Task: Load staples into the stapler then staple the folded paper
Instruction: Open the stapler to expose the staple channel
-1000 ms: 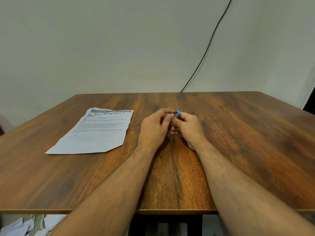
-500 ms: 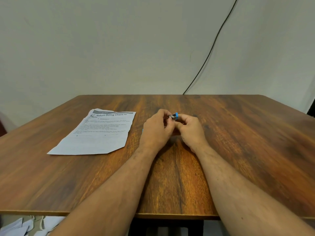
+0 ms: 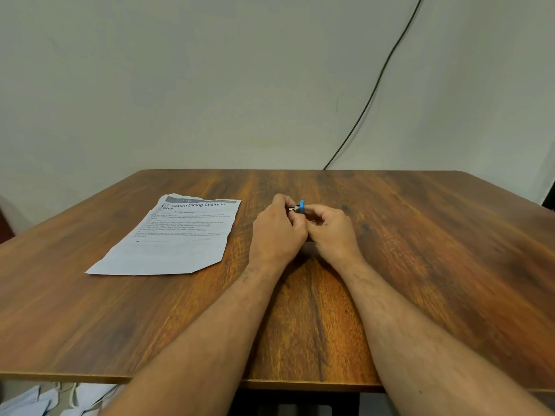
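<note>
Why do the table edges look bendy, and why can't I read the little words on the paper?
Head view: the wide lens bows the table edges; the paper has a sharp headline but smeared small print; soft light, faint shadow under the hands.

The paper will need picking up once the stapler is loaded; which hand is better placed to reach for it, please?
Probably the left. The paper lies flat on the table, apart from both hands, on the left hand's side. The right hand would have to cross over, and could keep the stapler.
</note>
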